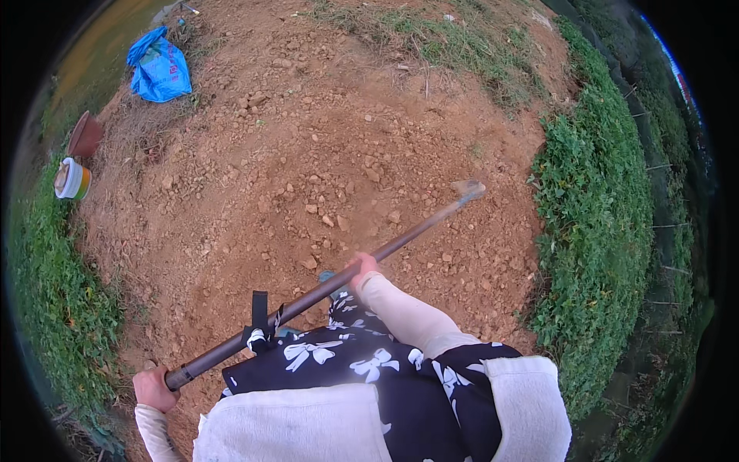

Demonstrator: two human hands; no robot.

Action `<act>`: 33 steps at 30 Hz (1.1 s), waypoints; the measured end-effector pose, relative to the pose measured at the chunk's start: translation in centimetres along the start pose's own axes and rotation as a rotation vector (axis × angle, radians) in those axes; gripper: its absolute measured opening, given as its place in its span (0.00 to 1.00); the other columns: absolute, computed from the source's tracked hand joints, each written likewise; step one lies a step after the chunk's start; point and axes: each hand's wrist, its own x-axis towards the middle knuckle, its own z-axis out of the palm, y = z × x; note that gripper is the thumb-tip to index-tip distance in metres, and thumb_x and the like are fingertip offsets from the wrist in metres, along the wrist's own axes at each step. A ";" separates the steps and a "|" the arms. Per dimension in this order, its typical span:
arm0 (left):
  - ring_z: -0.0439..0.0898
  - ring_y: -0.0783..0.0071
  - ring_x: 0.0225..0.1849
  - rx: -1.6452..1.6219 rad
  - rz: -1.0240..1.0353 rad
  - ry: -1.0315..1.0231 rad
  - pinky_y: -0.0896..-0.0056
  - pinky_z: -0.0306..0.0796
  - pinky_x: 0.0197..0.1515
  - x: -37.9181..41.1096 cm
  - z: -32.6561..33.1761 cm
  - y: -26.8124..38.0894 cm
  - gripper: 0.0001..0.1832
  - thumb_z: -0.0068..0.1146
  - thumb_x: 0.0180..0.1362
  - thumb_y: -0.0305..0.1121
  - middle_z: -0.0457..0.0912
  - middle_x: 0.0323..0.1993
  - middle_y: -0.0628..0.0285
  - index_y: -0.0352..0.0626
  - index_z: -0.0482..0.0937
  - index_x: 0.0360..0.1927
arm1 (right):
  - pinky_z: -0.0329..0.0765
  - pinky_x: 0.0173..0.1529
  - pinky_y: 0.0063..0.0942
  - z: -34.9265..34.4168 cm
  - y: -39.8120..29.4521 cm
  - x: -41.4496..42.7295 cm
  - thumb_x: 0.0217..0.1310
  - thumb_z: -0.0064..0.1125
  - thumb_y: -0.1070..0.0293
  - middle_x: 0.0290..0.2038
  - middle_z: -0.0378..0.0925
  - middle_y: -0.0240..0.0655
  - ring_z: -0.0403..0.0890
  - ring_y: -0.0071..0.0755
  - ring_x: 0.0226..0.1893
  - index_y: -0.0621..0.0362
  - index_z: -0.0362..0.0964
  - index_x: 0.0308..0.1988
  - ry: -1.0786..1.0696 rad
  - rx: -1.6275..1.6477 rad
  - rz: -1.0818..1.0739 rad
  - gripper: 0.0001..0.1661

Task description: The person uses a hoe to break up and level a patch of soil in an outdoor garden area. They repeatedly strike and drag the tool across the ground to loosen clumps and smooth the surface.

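A long-handled hoe crosses in front of my body, from lower left to upper right. My left hand grips the butt end of its dark handle at the lower left. Further along the shaft, my right hand is closed around it near the middle. The hoe's metal head is at the far end, slightly blurred, over loose reddish soil with clods and small stones. Whether the blade touches the ground cannot be told. A black strap shows beside the handle near my waist.
A blue plastic bag lies at the upper left. Below it are a reddish-brown bucket and a white tub with coloured bands. Green leafy plants border the soil on the right, and more plants grow on the left.
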 end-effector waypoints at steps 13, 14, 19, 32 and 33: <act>0.71 0.55 0.20 -0.017 -0.141 0.065 0.61 0.65 0.23 -3.3 5.8 -5.0 0.07 0.51 0.20 0.29 0.70 0.14 0.55 0.42 0.69 0.10 | 0.65 0.30 0.35 -1.1 1.5 -5.7 0.43 0.47 0.69 0.18 0.60 0.35 0.63 0.33 0.20 0.57 0.57 0.24 -0.048 -0.069 0.160 0.08; 0.70 0.55 0.20 -0.011 -0.144 0.095 0.61 0.64 0.23 -3.4 5.7 -5.1 0.07 0.51 0.20 0.29 0.70 0.14 0.55 0.42 0.69 0.11 | 0.65 0.29 0.34 -0.4 0.9 -5.9 0.43 0.47 0.69 0.18 0.60 0.34 0.63 0.33 0.20 0.57 0.57 0.24 -0.053 -0.057 0.115 0.08; 0.69 0.54 0.18 -0.060 -0.128 0.212 0.60 0.63 0.22 -4.6 3.7 -4.3 0.08 0.52 0.20 0.29 0.69 0.12 0.54 0.42 0.68 0.11 | 0.66 0.24 0.33 0.8 -0.5 -2.9 0.45 0.48 0.69 0.21 0.59 0.34 0.63 0.32 0.21 0.55 0.55 0.29 -0.077 -0.071 0.000 0.10; 0.68 0.55 0.19 0.137 -0.222 0.197 0.61 0.61 0.23 -8.1 -1.6 -3.4 0.07 0.51 0.24 0.27 0.67 0.14 0.56 0.41 0.65 0.12 | 0.65 0.28 0.31 1.9 4.5 -3.2 0.45 0.47 0.73 0.17 0.59 0.31 0.63 0.29 0.18 0.56 0.57 0.23 0.006 -0.116 0.103 0.06; 0.68 0.56 0.20 0.139 -0.166 0.216 0.61 0.61 0.23 -7.2 -2.4 -2.0 0.07 0.51 0.25 0.27 0.68 0.14 0.56 0.41 0.65 0.12 | 0.65 0.28 0.31 2.2 4.1 -3.1 0.45 0.47 0.73 0.17 0.59 0.31 0.63 0.29 0.18 0.56 0.57 0.23 -0.005 -0.102 0.110 0.06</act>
